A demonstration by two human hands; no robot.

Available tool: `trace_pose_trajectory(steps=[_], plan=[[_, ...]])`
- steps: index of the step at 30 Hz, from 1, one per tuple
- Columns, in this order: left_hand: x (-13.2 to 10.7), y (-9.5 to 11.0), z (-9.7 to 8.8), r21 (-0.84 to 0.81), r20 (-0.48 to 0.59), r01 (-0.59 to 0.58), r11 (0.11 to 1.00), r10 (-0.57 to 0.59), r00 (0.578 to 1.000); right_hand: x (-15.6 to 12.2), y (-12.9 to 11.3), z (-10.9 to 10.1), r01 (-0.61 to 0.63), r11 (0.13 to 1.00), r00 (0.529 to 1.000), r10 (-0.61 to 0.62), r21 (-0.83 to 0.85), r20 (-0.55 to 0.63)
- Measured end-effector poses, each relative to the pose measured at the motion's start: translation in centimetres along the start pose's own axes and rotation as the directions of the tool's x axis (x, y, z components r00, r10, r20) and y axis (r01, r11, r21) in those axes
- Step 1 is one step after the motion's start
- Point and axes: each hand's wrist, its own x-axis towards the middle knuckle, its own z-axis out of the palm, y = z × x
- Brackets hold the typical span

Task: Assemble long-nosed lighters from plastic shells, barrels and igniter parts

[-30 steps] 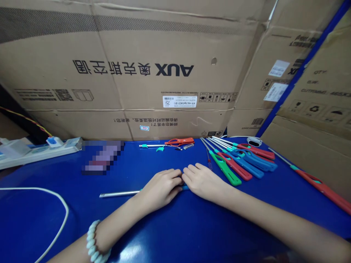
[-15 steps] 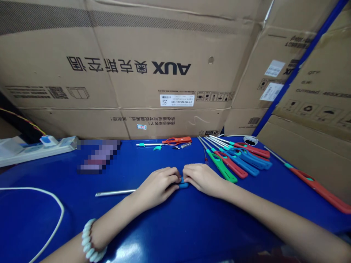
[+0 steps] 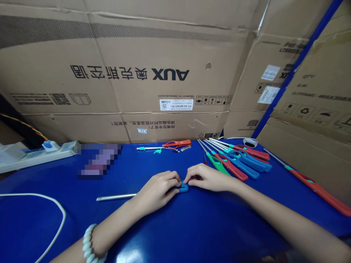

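A long-nosed lighter lies flat on the blue table (image 3: 192,226); its metal tube (image 3: 115,197) sticks out to the left and its blue handle (image 3: 184,188) shows between my hands. My left hand (image 3: 159,190) lies curled over the handle's middle, pressing it to the table. My right hand (image 3: 205,177) has its fingers bent and pinches the handle's right end. Both hands meet at the handle. Most of the handle is hidden under my left hand.
A row of several red, blue and green lighters (image 3: 236,160) lies at the right rear, one red lighter (image 3: 315,186) apart at far right. An opened red lighter with loose parts (image 3: 172,145) sits at the back. Power strip (image 3: 35,155) and white cable (image 3: 49,204) left. Cardboard boxes (image 3: 164,73) wall the back.
My right hand has lifted from lying flat and its fingers have curled onto the handle's end, so more of the blue handle shows. The left hand has hardly moved.
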Motion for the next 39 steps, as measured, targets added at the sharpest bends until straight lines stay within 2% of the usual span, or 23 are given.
trace_pose_trajectory(steps=[4,10,13,15,16,18,21,24,28,32,34,36,37,39], plan=[[0.0,-0.1,-0.1,-0.014,0.006,-0.003,1.000,0.003,1.000,-0.1,0.7,-0.9,-0.002,0.995,0.997,-0.007,0.102,0.081],[0.0,-0.1,-0.1,-0.037,0.010,0.012,0.999,-0.012,1.000,-0.3,0.7,-1.4,-0.040,0.997,0.994,0.034,0.059,0.103],[0.0,0.0,-0.2,-0.059,0.003,0.019,0.998,-0.019,1.000,-0.7,1.0,-2.2,-0.061,0.988,0.997,0.066,-0.139,0.031],[0.0,-0.1,-0.2,-0.077,-0.002,0.021,0.997,-0.021,1.000,-1.1,1.5,-2.9,-0.114,0.916,0.993,0.089,-0.384,-0.082],[0.0,-0.1,-0.1,-0.085,-0.007,0.020,0.996,-0.020,1.000,-1.3,1.8,-3.2,-0.137,0.860,0.990,0.102,-0.491,-0.097],[0.0,-0.2,0.0,-0.096,-0.014,0.019,0.995,-0.021,1.000,-1.6,2.4,-3.7,-0.145,0.794,0.989,0.138,-0.590,-0.057],[-0.1,-0.4,0.1,-0.099,-0.018,0.027,0.995,-0.029,0.999,-1.8,2.8,-3.6,-0.114,0.796,0.987,0.159,-0.594,0.024],[-0.2,-0.4,0.1,-0.101,-0.013,0.029,0.994,-0.030,0.999,-1.6,2.6,-3.0,-0.081,0.804,0.990,0.135,-0.589,0.049],[-0.1,-0.3,0.0,-0.102,0.000,0.033,0.994,-0.034,0.999,-1.2,1.7,-1.8,0.014,0.792,0.996,0.041,-0.610,0.077],[0.0,-0.2,-0.2,-0.091,-0.005,0.032,0.995,-0.033,0.999,-0.7,0.9,-0.6,0.119,0.722,0.993,-0.075,-0.681,0.094],[0.0,-0.2,-0.2,-0.088,-0.004,0.031,0.996,-0.032,0.999,-0.6,0.7,-0.1,0.100,0.697,0.991,-0.132,-0.710,0.010],[0.0,-0.2,-0.1,-0.087,-0.002,0.030,0.996,-0.030,1.000,-0.5,0.6,0.2,0.044,0.760,0.971,-0.184,-0.648,-0.150],[0.0,-0.3,-0.1,-0.087,-0.001,0.029,0.996,-0.029,1.000,-0.6,0.5,0.2,0.020,0.828,0.946,-0.197,-0.560,-0.259],[-0.1,-0.3,-0.1,-0.086,0.001,0.028,0.996,-0.028,1.000,-0.7,0.2,0.1,0.037,0.965,0.841,-0.170,-0.259,-0.513]])
